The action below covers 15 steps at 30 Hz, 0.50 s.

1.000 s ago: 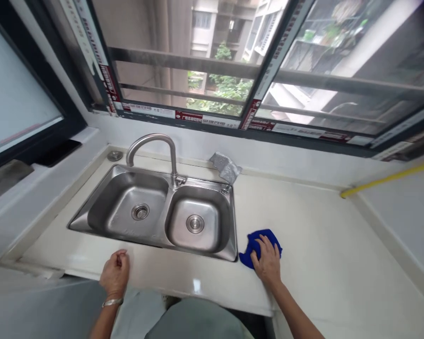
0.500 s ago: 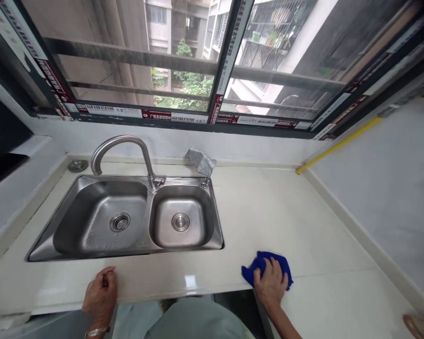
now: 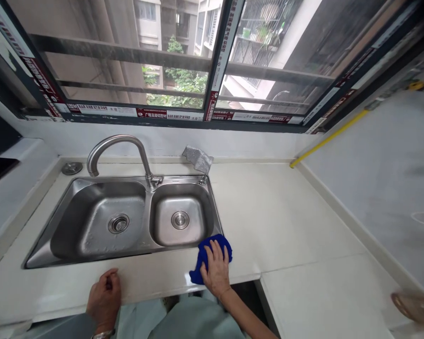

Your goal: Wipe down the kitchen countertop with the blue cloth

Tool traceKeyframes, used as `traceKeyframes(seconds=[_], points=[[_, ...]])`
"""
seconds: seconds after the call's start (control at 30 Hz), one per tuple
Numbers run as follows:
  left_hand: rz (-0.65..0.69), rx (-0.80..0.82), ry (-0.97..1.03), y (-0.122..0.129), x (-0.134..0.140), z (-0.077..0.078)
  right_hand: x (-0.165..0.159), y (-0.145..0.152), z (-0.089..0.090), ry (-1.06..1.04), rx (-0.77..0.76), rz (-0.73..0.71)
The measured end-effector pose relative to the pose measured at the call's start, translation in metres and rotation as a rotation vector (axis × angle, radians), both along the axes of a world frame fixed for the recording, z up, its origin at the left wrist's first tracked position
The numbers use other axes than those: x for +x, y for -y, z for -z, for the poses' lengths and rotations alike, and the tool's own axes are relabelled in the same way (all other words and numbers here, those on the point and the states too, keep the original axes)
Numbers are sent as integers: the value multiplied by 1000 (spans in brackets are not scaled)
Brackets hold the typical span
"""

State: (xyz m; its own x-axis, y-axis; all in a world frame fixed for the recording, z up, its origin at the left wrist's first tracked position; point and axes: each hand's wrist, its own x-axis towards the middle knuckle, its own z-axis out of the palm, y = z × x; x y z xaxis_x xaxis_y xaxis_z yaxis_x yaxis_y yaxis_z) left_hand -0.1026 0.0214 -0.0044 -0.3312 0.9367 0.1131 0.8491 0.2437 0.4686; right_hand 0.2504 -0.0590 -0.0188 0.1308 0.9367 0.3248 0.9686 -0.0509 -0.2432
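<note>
Under my right hand [image 3: 217, 270] is a blue cloth [image 3: 201, 261], pressed onto the counter at the front right corner of the steel sink [image 3: 146, 226]. The fingers lie over the cloth and grip it, and its far part overlaps the sink's rim. My left hand [image 3: 104, 294] rests on the front strip of the white counter [image 3: 268, 221], below the large basin, with its fingers curled in. Nothing shows in that hand.
A curved steel faucet [image 3: 123, 139] rises behind the basins. Behind the small basin is a crumpled silvery sheet [image 3: 198, 159]. A round metal cap [image 3: 72, 168] sits at the back left. A yellow pipe [image 3: 332, 136] runs along the right wall, and a brown object [image 3: 415, 308] stands at the lower right.
My right hand has slid the blue cloth leftward across the counter to the sink's corner. The left hand stays curled in nearly the same place. The view has shifted slightly.
</note>
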Motion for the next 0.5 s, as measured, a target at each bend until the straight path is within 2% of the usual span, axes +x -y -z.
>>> traceKeyframes(seconds=[0.1,0.17,0.5], points=[[-12,58,-69,1,1,2,12,8,-6,1,-43,-100],[1,94,-91,1,2,2,28,18,-8,5,-55,-104],[29,124,-129,1,4,-3,108,84,9,95,-39,349]])
